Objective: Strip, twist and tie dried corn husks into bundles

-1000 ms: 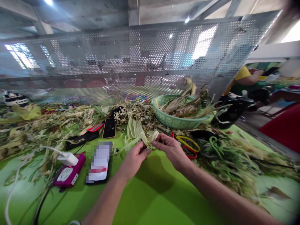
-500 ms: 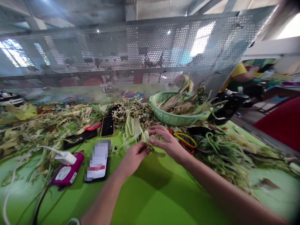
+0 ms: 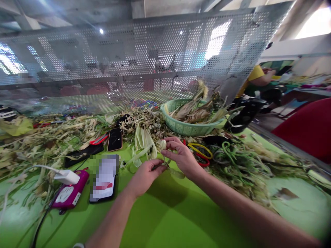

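My left hand [image 3: 147, 176] is closed in a pinch on the lower end of a narrow corn husk strip. Close by on the right, my right hand [image 3: 182, 155] holds the upper part of the same corn husk [image 3: 162, 144] between thumb and fingers, where it looks curled into a small pale loop. A loose tail of husk hangs below the right fingers. Just behind the hands lies a bunch of wider pale green husks [image 3: 144, 137] on the green table [image 3: 160, 220]. The fingertips partly hide the strip.
Ahead stands a green basket [image 3: 191, 128] of dried husks. Yellow-handled scissors [image 3: 200, 150] and tangled green strips [image 3: 235, 165] lie at right. Two phones [image 3: 104, 179], a purple power adapter [image 3: 71, 193] and husk scraps [image 3: 57, 141] are at left. A perforated metal screen [image 3: 116, 51] rises behind.
The view has turned slightly right, so everything sits a little further left. Both hands keep hold of the husk, and the right fingers have shifted a little around its curled end.
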A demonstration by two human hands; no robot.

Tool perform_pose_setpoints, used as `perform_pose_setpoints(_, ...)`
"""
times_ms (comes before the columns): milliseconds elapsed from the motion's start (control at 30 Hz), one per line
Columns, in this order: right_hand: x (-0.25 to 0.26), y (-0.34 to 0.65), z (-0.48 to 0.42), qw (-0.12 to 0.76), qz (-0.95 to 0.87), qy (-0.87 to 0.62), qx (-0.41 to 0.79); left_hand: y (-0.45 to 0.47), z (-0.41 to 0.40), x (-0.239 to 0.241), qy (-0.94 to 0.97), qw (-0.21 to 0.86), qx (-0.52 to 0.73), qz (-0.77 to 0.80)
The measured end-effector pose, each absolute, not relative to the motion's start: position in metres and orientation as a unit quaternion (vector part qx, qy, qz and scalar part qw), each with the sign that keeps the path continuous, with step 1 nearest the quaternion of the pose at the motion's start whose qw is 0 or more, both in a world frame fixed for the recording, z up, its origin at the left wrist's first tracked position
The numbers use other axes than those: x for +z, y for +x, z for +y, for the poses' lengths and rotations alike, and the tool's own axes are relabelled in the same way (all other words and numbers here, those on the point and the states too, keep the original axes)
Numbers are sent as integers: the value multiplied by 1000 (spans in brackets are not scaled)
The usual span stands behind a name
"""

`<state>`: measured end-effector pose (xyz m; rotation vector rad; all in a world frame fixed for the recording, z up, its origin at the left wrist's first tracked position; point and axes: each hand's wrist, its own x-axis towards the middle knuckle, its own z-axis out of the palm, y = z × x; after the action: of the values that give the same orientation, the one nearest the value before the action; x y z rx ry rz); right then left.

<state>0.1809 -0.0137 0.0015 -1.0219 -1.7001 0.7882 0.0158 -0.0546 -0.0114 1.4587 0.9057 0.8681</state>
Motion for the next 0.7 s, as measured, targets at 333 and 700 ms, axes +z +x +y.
perform_pose_setpoints(333,8,185,-18,410,-734,-422,339,9,-44,-20,459,559,501,475)
perform_pose_setpoints(700,0,186,-9,416,-732,-441,310,10,-44,-21,430,615,506,425)
